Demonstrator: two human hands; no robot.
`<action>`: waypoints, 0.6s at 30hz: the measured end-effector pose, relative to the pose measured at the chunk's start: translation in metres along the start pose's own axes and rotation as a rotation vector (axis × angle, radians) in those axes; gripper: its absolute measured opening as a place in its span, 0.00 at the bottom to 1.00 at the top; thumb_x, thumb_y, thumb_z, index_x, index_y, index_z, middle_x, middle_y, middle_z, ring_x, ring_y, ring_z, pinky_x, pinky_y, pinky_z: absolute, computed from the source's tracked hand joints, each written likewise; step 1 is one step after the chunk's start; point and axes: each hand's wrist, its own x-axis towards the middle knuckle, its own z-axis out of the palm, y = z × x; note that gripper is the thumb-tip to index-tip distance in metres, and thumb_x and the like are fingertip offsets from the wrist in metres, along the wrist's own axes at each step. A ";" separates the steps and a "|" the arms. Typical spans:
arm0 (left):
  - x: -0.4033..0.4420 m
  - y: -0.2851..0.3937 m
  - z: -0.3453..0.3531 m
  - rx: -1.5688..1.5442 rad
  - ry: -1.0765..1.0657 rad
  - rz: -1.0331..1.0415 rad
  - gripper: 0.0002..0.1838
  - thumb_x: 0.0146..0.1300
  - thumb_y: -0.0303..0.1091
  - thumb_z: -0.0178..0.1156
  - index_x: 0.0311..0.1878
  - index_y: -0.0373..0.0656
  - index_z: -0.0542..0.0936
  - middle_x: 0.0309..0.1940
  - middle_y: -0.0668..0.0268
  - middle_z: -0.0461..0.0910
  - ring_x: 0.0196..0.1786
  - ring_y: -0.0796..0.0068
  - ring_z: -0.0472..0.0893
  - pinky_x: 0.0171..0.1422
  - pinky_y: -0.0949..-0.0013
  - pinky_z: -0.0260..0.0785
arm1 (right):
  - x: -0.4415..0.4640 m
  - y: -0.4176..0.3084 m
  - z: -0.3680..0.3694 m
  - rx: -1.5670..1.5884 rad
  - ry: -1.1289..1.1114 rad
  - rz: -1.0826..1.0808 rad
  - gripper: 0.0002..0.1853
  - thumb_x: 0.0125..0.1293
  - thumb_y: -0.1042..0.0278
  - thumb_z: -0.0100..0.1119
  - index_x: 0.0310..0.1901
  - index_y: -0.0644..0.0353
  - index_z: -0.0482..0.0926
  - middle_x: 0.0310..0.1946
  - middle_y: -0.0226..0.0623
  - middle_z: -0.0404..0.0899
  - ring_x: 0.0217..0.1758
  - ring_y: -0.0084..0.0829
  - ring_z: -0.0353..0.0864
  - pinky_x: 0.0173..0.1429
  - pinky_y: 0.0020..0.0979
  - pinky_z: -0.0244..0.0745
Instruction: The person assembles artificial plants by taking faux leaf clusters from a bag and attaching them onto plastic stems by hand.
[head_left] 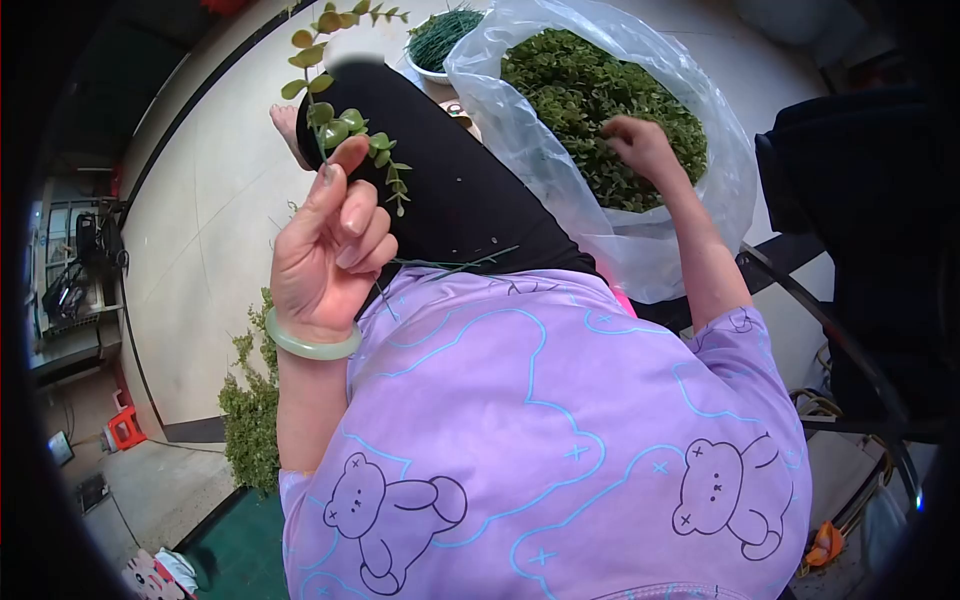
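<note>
My left hand [335,235] is raised in front of my lap, thumb and forefinger pinched on a leafy green sprig [345,125]. The sprig's stems carry rounded leaves, some of them yellowish, and fan upward and to the right. A pale green bangle [313,337] circles that wrist. My right hand [648,150] is over the mass of small green leaves [570,90] in a clear plastic bag [480,85]. Its fingers are bent together against the foliage, and what they hold, if anything, cannot be made out. Thin green stems [455,266] lie across my lap.
A white bowl [428,72] of thin green stems stands behind the bag's left side. More leafy greenery [250,400] is at my left, beside a dark green surface [235,550]. Dark furniture [850,250] rises at the right; cluttered shelves [75,260] are far left.
</note>
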 end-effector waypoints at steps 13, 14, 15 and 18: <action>0.006 -0.009 0.013 0.092 0.013 0.035 0.13 0.69 0.36 0.46 0.43 0.38 0.75 0.13 0.74 0.64 0.13 0.86 0.55 0.19 0.79 0.46 | -0.035 0.032 0.005 -0.266 0.264 0.199 0.25 0.49 0.61 0.63 0.50 0.54 0.69 0.50 0.50 0.71 0.49 0.50 0.74 0.50 0.43 0.71; 0.007 -0.010 0.013 0.090 0.015 0.012 0.13 0.69 0.37 0.46 0.42 0.38 0.76 0.13 0.74 0.64 0.13 0.86 0.55 0.19 0.79 0.45 | -0.037 0.058 0.026 -0.403 0.018 0.123 0.23 0.49 0.63 0.61 0.49 0.54 0.70 0.46 0.50 0.74 0.47 0.49 0.75 0.50 0.43 0.72; 0.007 -0.010 0.013 0.088 0.022 -0.007 0.13 0.69 0.38 0.46 0.41 0.39 0.76 0.12 0.74 0.64 0.13 0.86 0.55 0.19 0.79 0.45 | -0.039 0.049 0.029 -0.401 -0.257 0.041 0.19 0.47 0.67 0.59 0.44 0.55 0.74 0.38 0.47 0.78 0.43 0.48 0.78 0.48 0.43 0.73; 0.003 -0.005 0.012 0.073 0.016 0.043 0.15 0.71 0.40 0.43 0.37 0.42 0.75 0.11 0.73 0.60 0.12 0.84 0.52 0.17 0.79 0.44 | -0.041 0.016 0.018 -0.258 -0.220 0.003 0.12 0.46 0.67 0.57 0.35 0.57 0.78 0.27 0.44 0.79 0.36 0.44 0.80 0.42 0.41 0.74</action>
